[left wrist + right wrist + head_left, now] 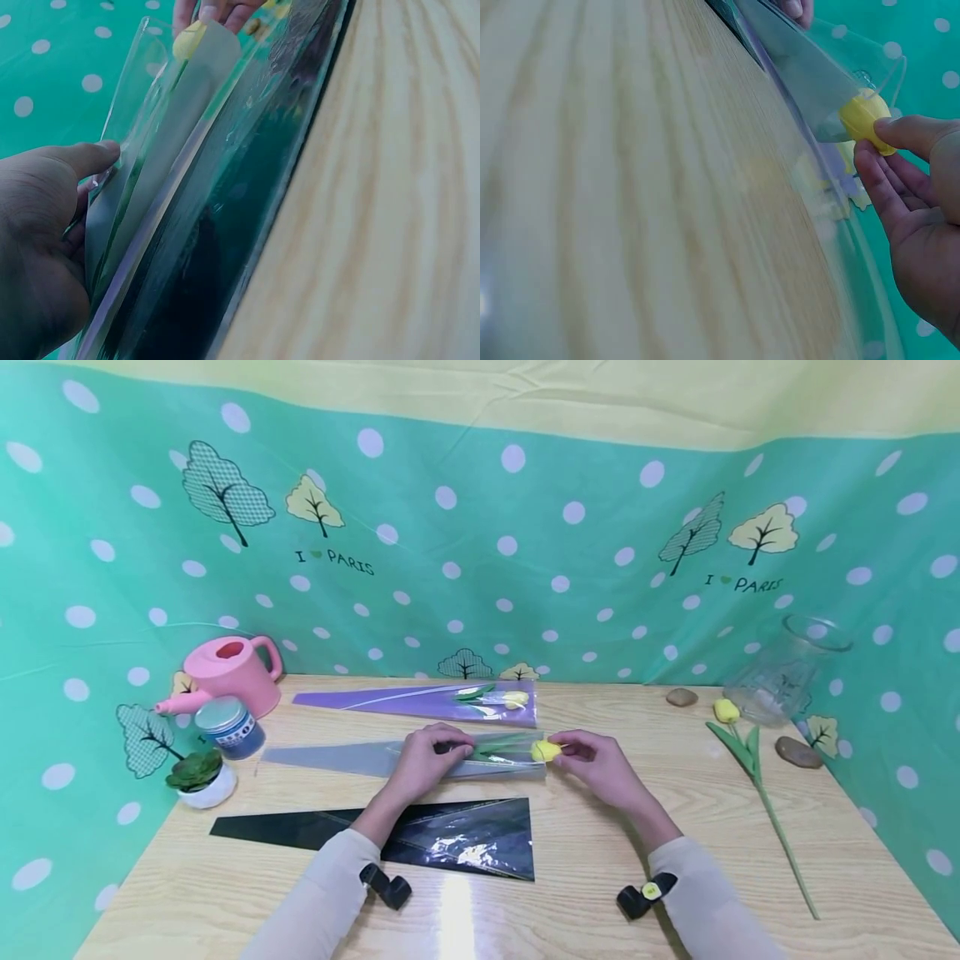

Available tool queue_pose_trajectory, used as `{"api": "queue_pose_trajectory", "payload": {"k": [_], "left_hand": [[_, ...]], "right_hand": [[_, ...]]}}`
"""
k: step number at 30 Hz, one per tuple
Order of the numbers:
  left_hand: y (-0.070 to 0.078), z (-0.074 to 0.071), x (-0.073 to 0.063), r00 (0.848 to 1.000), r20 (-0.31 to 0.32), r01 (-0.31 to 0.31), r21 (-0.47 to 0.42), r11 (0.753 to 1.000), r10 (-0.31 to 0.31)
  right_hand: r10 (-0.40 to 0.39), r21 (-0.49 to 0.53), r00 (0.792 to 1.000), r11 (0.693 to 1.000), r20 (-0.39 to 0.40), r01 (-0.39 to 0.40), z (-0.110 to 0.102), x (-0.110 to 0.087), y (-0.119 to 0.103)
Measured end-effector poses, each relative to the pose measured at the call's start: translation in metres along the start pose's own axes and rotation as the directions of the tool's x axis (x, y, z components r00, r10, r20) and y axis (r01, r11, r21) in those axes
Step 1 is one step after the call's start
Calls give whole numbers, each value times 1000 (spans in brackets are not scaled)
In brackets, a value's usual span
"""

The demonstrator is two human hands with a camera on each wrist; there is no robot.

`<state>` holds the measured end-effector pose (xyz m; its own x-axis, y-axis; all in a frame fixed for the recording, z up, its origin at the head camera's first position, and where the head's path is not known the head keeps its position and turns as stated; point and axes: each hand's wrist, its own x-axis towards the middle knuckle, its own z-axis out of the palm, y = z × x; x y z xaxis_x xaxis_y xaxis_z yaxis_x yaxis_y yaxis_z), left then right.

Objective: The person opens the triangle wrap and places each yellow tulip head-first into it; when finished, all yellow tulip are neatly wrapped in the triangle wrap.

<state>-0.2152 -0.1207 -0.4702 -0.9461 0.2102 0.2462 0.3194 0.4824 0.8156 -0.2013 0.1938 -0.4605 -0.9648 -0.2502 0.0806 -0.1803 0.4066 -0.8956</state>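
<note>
The hands (599, 767) hold a yellow tulip (543, 751) and grey sleeve (330, 758)
</note>
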Motion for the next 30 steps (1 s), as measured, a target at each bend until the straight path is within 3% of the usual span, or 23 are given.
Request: {"api": "queue_pose_trajectory", "payload": {"k": [12,20,30], "left_hand": [[-2,-2,1,1000,-7,9,4,1000,-9],[2,-3,1,1000,0,-20,35,999,20],[-2,-4,5,1000,13,-14,42,999,13]], "right_hand": [[48,61,998,997,38,-51,10,13,4],[-23,92,999,996,43,19,20,21,5],[-26,100,998,995,51,21,25,26,7]]}}
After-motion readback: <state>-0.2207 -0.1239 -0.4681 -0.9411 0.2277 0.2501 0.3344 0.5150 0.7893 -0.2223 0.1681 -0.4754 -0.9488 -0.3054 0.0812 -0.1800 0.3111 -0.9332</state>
